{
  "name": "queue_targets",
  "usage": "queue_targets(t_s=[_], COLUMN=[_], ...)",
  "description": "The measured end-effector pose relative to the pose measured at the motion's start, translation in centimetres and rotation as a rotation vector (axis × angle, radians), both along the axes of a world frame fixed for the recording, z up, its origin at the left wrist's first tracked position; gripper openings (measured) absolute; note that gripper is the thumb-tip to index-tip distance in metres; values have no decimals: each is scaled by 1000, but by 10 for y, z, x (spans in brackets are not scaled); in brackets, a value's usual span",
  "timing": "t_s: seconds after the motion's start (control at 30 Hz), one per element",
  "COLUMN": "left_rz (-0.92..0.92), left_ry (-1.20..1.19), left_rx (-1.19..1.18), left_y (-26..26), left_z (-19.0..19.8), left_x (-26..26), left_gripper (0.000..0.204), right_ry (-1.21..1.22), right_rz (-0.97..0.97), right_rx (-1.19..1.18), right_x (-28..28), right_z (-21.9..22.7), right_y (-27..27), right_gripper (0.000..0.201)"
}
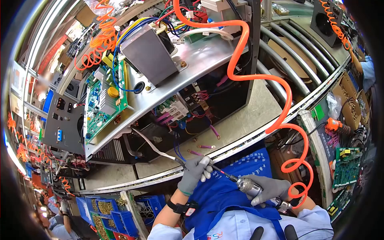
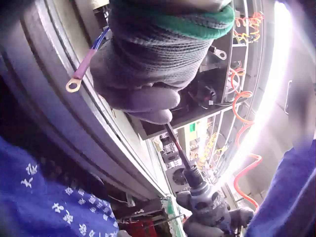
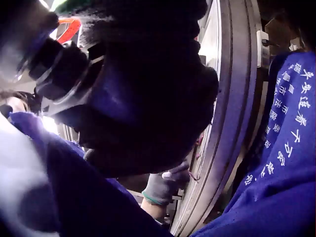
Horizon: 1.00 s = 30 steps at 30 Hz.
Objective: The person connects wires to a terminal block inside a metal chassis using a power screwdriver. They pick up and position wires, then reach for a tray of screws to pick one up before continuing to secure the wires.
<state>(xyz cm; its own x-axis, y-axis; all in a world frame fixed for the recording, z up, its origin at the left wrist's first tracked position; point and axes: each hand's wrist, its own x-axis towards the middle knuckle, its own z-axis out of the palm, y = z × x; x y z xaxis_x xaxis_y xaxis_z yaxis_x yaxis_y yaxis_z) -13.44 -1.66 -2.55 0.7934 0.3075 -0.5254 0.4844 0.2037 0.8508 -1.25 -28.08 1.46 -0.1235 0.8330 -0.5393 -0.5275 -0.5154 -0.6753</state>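
In the head view my gloved left hand (image 1: 194, 176) is at the bench's front edge, fingers curled at the tip of a thin driver bit (image 1: 221, 171). The left wrist view shows the bit (image 2: 177, 143) meeting the fingertips of that hand (image 2: 148, 79); whatever is between them is hidden. My gloved right hand (image 1: 270, 190) grips the metal air screwdriver (image 1: 249, 186), which points left. A white cable (image 1: 154, 147) with a dark end reaches the left hand. Beside that hand in the left wrist view is a ring terminal (image 2: 74, 85) with a purple sleeve.
Behind the hands stands a metal chassis (image 1: 200, 66) with a transformer (image 1: 148, 54) and a green circuit board (image 1: 106, 100). Purple-sleeved leads (image 1: 206, 147) lie on the bench. An orange coiled hose (image 1: 285, 100) hangs at the right. Blue bins (image 1: 124, 222) of small parts are lower left.
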Motion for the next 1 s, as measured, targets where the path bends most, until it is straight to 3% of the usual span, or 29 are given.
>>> queue_targets(t_s=[0.07, 0.17, 0.27, 0.33, 0.53, 0.87, 0.93, 0.97, 1.0], left_rz=[35, -32, 107, 340, 363, 304, 193, 190, -18], left_ry=[18, -97, -132, -204, -333, -213, -220, -223, -186], left_rx=[-40, 83, 32, -195, -315, -243, 409, 413, 907], left_y=[-3, -7, -13, -16, -15, -2, 9, 17, 24], left_z=[-2, -4, -2, -9, -14, -11, -18, -22, -26], left_x=[0, 4, 11, 18, 24, 28, 32, 34, 36], left_gripper=[29, 32, 33, 33, 30, 29, 19, 19, 17], right_ry=[-35, -92, -78, -120, -125, -106, -69, -70, -74], right_rz=[22, 18, -26, -70, -117, -180, -249, -251, -288], right_rx=[-27, -29, -16, 15, 25, 29, 72, 76, 95], right_x=[-2, -4, -4, -4, -4, -6, -4, -4, -3], right_z=[3, 3, 4, 9, 3, 7, 7, 6, 5], right_y=[3, 5, 8, 11, 12, 14, 14, 13, 12], right_gripper=[80, 82, 83, 83, 92, 89, 86, 86, 85])
